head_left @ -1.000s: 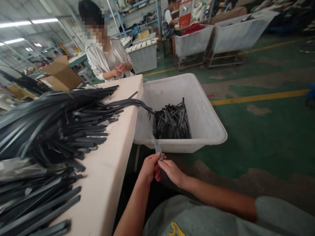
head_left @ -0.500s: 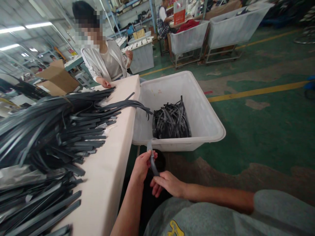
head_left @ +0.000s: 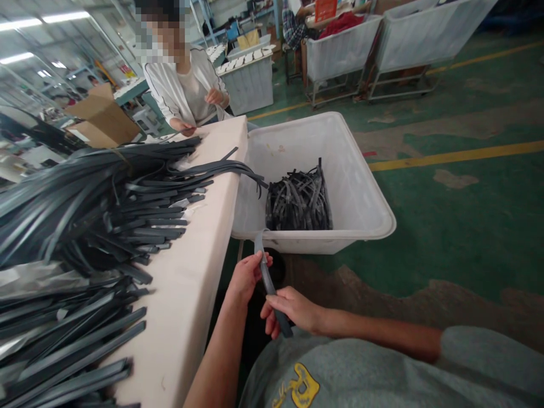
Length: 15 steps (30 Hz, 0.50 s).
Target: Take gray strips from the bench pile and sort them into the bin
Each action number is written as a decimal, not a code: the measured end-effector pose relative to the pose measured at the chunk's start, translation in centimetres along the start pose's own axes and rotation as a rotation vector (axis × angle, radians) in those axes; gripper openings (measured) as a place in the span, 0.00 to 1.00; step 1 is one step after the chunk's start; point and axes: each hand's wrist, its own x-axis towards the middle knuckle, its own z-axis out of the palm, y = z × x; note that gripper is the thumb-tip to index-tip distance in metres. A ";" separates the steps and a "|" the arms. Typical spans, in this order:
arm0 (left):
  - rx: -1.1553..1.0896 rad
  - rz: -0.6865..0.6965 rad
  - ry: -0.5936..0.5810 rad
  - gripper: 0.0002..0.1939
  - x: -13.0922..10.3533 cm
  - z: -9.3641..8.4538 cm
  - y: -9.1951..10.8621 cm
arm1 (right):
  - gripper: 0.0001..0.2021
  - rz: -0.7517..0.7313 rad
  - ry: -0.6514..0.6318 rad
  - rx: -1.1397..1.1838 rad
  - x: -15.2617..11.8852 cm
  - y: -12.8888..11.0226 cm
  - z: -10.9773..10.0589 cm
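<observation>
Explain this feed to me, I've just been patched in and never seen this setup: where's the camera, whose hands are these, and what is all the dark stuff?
There is no machine here. The camera sits on a person's head, looking forward and down at their own bare hands. The left hand and right hand both grip one dark strip, held over the lap. On the person's left a table carries a big pile of strips. Ahead stands a white bin with a heap of similar strips inside. A co-worker in a white jacket stands at the table's far end; those hands are not the wearer's.

Factory floor — strip-piled worktable (head_left: 199,238), white bins (head_left: 365,192), green floor (head_left: 467,226)
</observation>
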 end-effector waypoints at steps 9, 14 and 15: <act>-0.064 -0.038 -0.025 0.13 -0.8 0.2 -0.6 | 0.27 -0.288 0.153 -0.271 0.4 -2.0 -2.4; -0.194 -0.074 -0.043 0.10 -0.7 -0.2 0.0 | 0.16 -1.038 0.442 -1.276 -1.1 -2.2 -3.8; -0.207 -0.071 -0.066 0.10 -0.8 -0.1 -0.2 | 0.16 -1.118 0.427 -1.412 -0.8 -2.4 -3.8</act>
